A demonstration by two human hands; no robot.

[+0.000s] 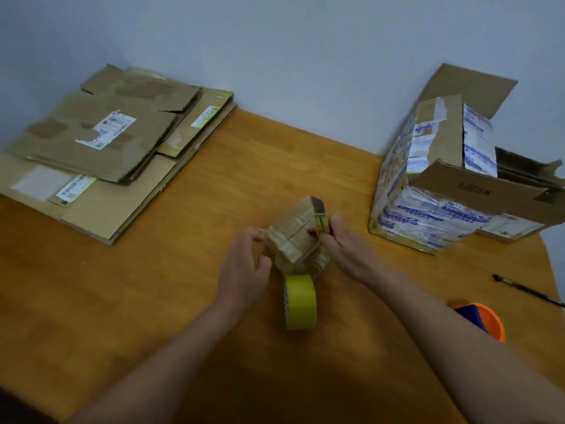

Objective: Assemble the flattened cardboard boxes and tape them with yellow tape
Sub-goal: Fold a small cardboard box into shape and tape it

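Note:
A small cardboard box (298,232), wrapped in old clear and yellowish tape, is held tilted over the middle of the wooden table (153,301). My right hand (342,243) grips its right side, thumb on the front face. My left hand (247,264) is at the box's left edge with curled fingers touching the corner. A roll of yellow tape (301,301) stands on edge just below the box, between my wrists. A stack of flattened cardboard boxes (101,148) lies at the far left.
A large assembled box (434,191) with open top flaps stands at the far right, a smaller box behind it. A black pen (526,290) and an orange and blue tape dispenser (480,319) lie near the right edge. A grey wall runs behind.

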